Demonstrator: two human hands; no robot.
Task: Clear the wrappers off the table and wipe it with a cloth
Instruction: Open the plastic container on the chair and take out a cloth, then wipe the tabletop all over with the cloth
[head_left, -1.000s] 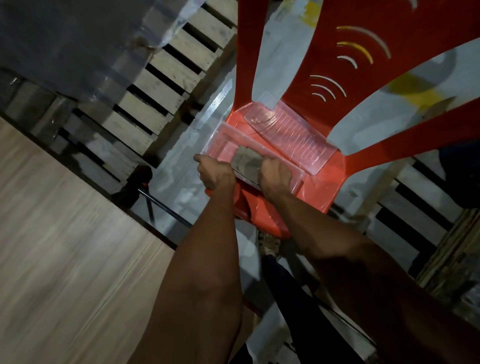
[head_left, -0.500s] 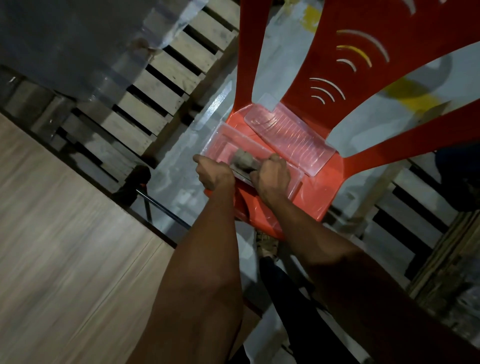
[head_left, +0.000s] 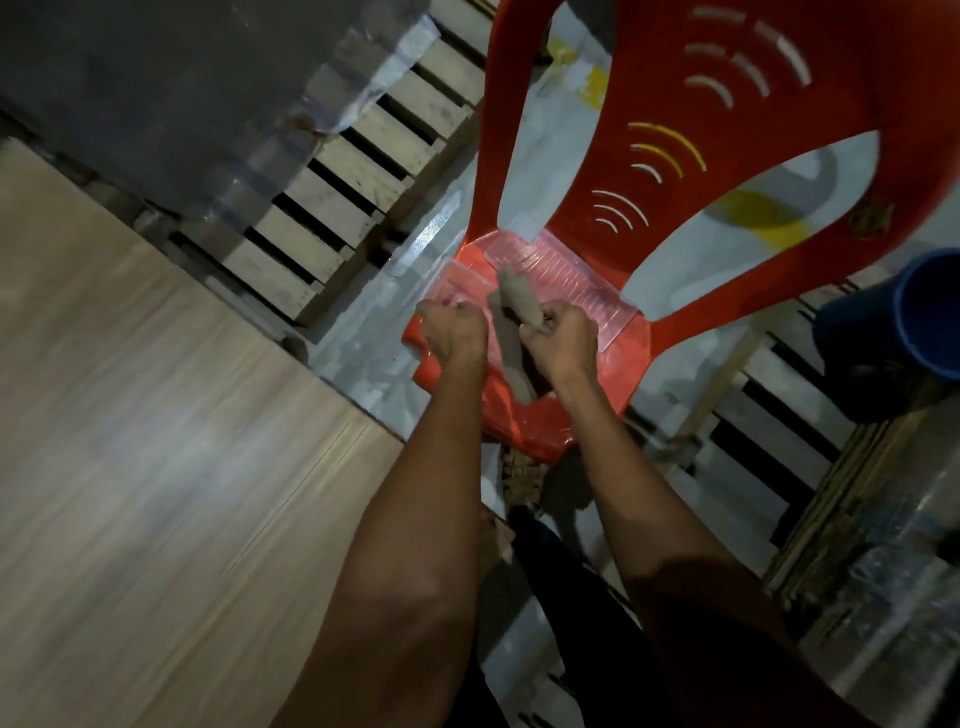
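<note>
So the person's got the grey-brown rolled-up cloth (head_left: 511, 325) right between both hands, over the seat of the red plastic chair (head_left: 675, 171); the right hand (head_left: 563, 343) has its fingers curled round the cloth's upper part, pinching it near the far end; the left hand (head_left: 452, 332) is a closed fist just to the cloth's left, and it looks like it's gripping the rim of the clear plastic lidded container (head_left: 561, 275) sitting on the seat rather than the cloth itself, though honestly what's under those fingers can't be made out.

The cloth is a long limp roll; its long axis runs roughly away from the person, the far end poking up past the right hand's knuckles and over the open clear lid, the near end drooping down between the two wrists toward the chair's front edge; so it points away and slightly left at the top, back toward the body at the bottom.

The right hand is clearly the one that owns it; the pale wood-grain table (head_left: 156, 441) is well off to the left of both hands, so the carry probably has to swing left across the left forearm; the dangling near end could snag the container rim on the way.
</note>
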